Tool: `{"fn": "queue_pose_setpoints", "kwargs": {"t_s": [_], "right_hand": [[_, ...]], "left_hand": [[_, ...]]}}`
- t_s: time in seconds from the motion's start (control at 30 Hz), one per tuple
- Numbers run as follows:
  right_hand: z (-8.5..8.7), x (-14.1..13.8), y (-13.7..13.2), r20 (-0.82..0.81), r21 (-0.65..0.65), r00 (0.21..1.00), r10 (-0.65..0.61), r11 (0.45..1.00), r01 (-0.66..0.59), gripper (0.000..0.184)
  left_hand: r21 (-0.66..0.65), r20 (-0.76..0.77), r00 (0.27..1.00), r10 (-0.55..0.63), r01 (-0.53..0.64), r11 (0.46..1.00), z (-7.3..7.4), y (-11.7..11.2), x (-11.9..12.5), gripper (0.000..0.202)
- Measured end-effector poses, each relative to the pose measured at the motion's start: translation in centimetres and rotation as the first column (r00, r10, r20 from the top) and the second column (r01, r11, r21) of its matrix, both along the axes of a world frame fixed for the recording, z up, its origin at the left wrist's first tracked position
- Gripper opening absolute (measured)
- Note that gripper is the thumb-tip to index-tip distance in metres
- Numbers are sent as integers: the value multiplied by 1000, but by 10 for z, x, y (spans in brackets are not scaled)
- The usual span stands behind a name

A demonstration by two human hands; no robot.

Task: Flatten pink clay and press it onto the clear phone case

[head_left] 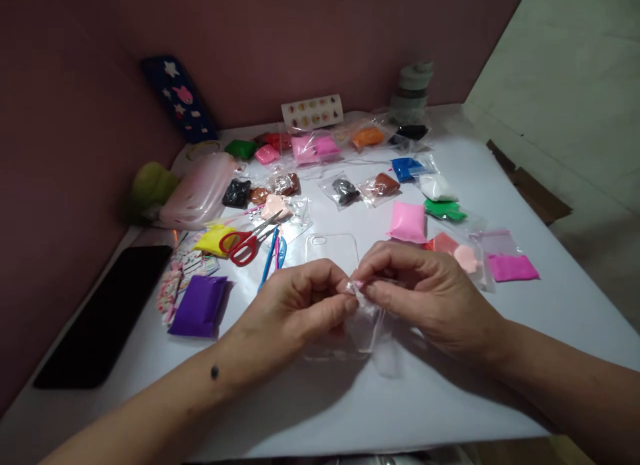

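Observation:
My left hand [313, 302] and my right hand [425, 292] meet at the middle of the table, both closed in a pinch on a small clear plastic bag [367, 312]. The bag hangs down from the fingertips, and a bit of pink shows at its pinched top. Beneath the hands a transparent phone case [333, 245] lies flat, partly covered by them. Blue and pink modelling tools [273, 255] lie just beyond my left hand. Past my right hand is a light pink clay packet [407, 222].
Red-handled scissors [243, 247], a purple packet [199, 306] and a black phone-like slab [105, 315] lie on the left. Several coloured clay packets spread across the back and right. A decorated blue case [180, 98] leans on the wall; a bottle [413, 92] stands at the back.

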State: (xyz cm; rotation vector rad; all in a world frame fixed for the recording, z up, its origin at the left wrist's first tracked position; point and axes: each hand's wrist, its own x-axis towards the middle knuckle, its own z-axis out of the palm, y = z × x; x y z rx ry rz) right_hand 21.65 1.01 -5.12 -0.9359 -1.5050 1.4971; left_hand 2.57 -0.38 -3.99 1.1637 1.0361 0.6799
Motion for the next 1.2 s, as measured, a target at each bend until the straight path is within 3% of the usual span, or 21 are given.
{"fn": "queue_pose_setpoints", "kwargs": {"t_s": [0.07,0.17,0.3,0.43,0.53,0.67,0.8,0.93,1.0,1.07,1.2], "right_hand": [[0,-1,-1,18,-4,999,34,999,-34,1],[2,-1,-2,52,-14,997,56,998,-55,4],[9,3,0,76,74,996,-49,996,43,13],[21,12,7,3,113,973,-232,966,230,18],[30,18,13,-90,75,922,-376,921,383,22],[38,23,13,-60,57,906,-420,904,423,18],[51,33,3,-8,-11,859,-512,859,512,8],[61,50,-11,-25,-66,790,-613,789,610,28],[59,59,-15,-31,-72,762,-647,762,644,39],[52,66,-15,-61,-87,765,-641,767,635,41],[34,77,-9,-206,-106,774,-599,800,591,24]], "left_hand": [[135,-89,995,46,-34,990,-2,-3,1,12],[373,-223,963,149,-57,926,-1,-7,1,8],[527,-236,932,273,-114,842,4,-8,1,8],[450,-77,936,342,-274,850,7,-1,-3,11],[397,63,905,420,-409,822,9,10,-9,12],[388,145,871,470,-487,782,14,18,-19,10],[419,162,858,488,-507,753,20,16,-25,24],[433,170,872,459,-484,760,22,11,-26,22],[425,167,885,434,-462,779,22,9,-25,19],[415,163,893,419,-448,792,22,9,-24,20],[413,143,905,400,-422,807,19,9,-20,19]]}}
